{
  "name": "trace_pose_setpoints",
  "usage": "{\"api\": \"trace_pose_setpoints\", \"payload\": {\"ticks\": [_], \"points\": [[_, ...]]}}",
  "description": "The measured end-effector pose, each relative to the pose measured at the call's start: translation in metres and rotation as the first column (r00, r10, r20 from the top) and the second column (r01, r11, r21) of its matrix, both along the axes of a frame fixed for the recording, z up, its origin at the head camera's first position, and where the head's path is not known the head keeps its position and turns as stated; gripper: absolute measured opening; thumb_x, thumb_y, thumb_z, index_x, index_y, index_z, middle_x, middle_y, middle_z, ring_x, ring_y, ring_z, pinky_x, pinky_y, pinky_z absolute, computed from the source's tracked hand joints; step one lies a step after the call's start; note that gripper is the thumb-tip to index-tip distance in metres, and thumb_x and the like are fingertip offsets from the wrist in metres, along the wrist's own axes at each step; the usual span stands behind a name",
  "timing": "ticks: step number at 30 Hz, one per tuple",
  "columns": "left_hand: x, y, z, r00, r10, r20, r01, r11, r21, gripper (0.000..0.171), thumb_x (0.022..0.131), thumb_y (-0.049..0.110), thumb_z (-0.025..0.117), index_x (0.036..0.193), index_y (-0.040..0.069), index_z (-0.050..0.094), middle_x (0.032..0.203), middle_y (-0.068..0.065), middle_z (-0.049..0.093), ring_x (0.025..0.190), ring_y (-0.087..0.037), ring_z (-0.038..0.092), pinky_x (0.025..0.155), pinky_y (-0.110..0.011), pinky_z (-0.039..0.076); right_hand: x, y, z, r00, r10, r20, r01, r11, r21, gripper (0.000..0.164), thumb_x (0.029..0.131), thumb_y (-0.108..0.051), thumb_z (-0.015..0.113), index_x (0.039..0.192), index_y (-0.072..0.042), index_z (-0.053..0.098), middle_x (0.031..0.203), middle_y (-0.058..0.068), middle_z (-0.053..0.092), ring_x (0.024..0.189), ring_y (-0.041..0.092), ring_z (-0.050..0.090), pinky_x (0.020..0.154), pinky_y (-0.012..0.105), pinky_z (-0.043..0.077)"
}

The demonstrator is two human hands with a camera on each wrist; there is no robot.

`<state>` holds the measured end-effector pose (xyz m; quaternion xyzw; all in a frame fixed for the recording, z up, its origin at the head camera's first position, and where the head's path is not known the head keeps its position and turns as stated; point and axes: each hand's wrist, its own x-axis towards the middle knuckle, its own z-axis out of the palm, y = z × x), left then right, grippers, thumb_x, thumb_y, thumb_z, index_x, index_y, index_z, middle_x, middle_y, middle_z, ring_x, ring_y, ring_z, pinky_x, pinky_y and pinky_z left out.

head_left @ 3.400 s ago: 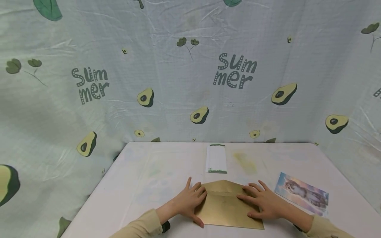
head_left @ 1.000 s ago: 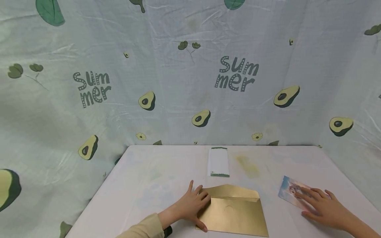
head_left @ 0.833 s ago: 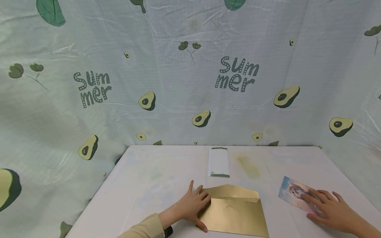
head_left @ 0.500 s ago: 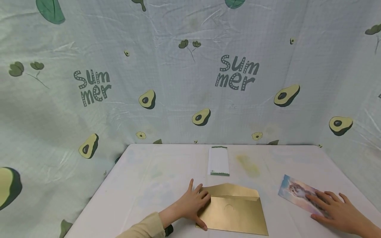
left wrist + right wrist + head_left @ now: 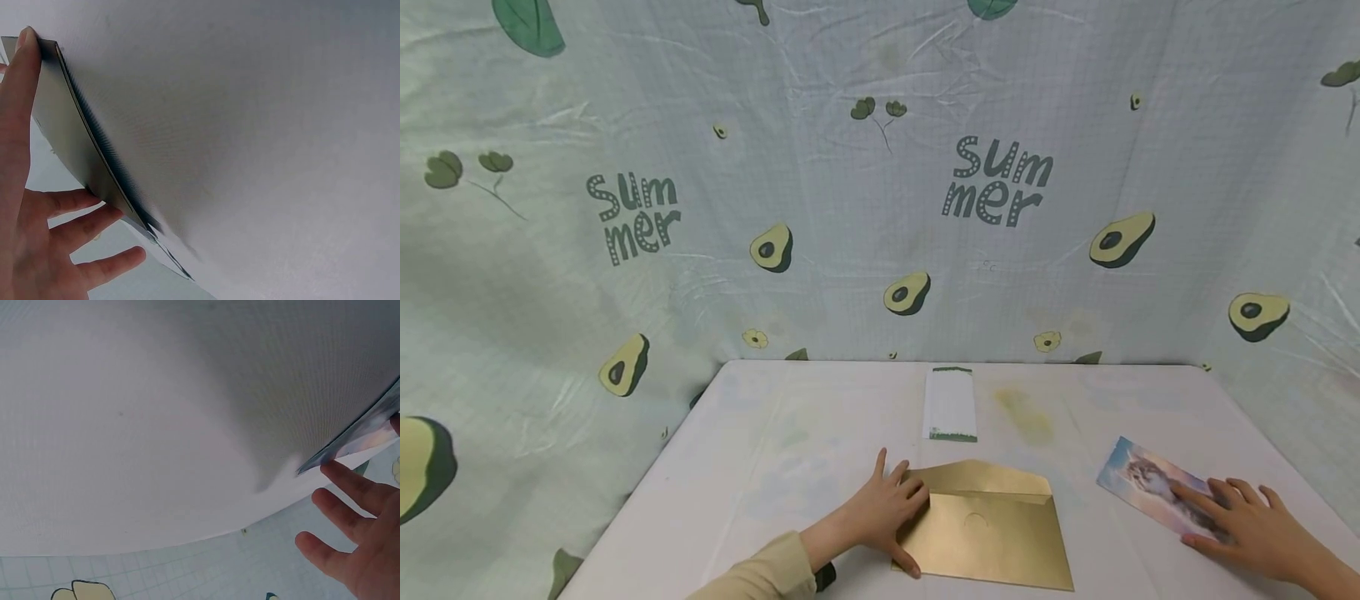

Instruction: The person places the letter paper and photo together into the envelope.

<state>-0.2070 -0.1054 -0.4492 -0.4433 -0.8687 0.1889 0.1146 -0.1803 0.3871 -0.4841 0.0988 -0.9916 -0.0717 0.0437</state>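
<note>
A gold envelope [image 5: 992, 533] lies on the table in the head view, its pointed flap [image 5: 977, 477] unfolded toward the far side. My left hand [image 5: 883, 510] rests along the envelope's left edge, fingers spread, thumb at the near left corner. The left wrist view shows fingertips [image 5: 103, 215] touching that edge. On the right lies a card with a kitten picture [image 5: 1150, 483], slanted. My right hand [image 5: 1255, 529] lies over its right end with fingers stretched out, the index fingertip on the picture, the thumb at its near edge. That end of the card is hidden.
A white notepad sheet [image 5: 951, 404] with green borders lies at the back middle of the white table [image 5: 820, 433]. A yellowish stain [image 5: 1025, 415] marks the surface beside it. Behind the table hangs a cloth [image 5: 850, 208] printed with avocados and lettering.
My right hand has left the envelope and gone right onto the kitten card, sliding toward its right end. The card has turned slightly. My left hand has stayed on the envelope.
</note>
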Motion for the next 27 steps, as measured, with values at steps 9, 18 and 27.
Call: {"api": "trace_pose_setpoints", "payload": {"ticks": [9, 18, 27], "points": [[-0.001, 0.0, 0.0, 1.0, 0.005, 0.006, -0.005, 1.0, 0.0, 0.095, 0.054, 0.088, 0.041, 0.119, 0.02, 0.045, 0.115, 0.003, 0.05, 0.117, -0.028, 0.045, 0.092, -0.059, 0.034, -0.002, 0.0, 0.006, 0.993, 0.08, -0.092, -0.083, 0.996, -0.023, 0.071, 0.063, -0.067, 0.061, 0.121, -0.029, 0.047, 0.099, 0.006, 0.051, 0.092, 0.032, 0.049, 0.069, 0.058, 0.039], [-0.001, 0.001, 0.0, 1.0, 0.006, 0.008, -0.006, 1.0, 0.004, 0.095, 0.054, 0.088, 0.041, 0.119, 0.019, 0.046, 0.115, 0.003, 0.05, 0.117, -0.028, 0.045, 0.092, -0.06, 0.033, -0.011, 0.0, 0.017, 1.0, 0.031, 0.006, -0.03, 0.993, -0.116, 0.09, 0.058, -0.065, 0.066, 0.112, 0.004, 0.052, 0.099, 0.011, 0.047, 0.086, 0.033, 0.046, 0.057, 0.05, 0.039], [0.0, 0.001, 0.001, 1.0, 0.009, 0.003, -0.009, 1.0, 0.001, 0.093, 0.053, 0.088, 0.042, 0.116, 0.019, 0.047, 0.113, 0.003, 0.051, 0.117, -0.029, 0.045, 0.092, -0.06, 0.033, -0.011, 0.002, 0.016, 0.979, -0.115, 0.168, 0.128, 0.989, -0.068, 0.096, 0.061, -0.077, 0.052, 0.124, -0.007, 0.037, 0.082, 0.013, 0.05, 0.07, 0.034, 0.046, 0.052, 0.048, 0.039]]}}
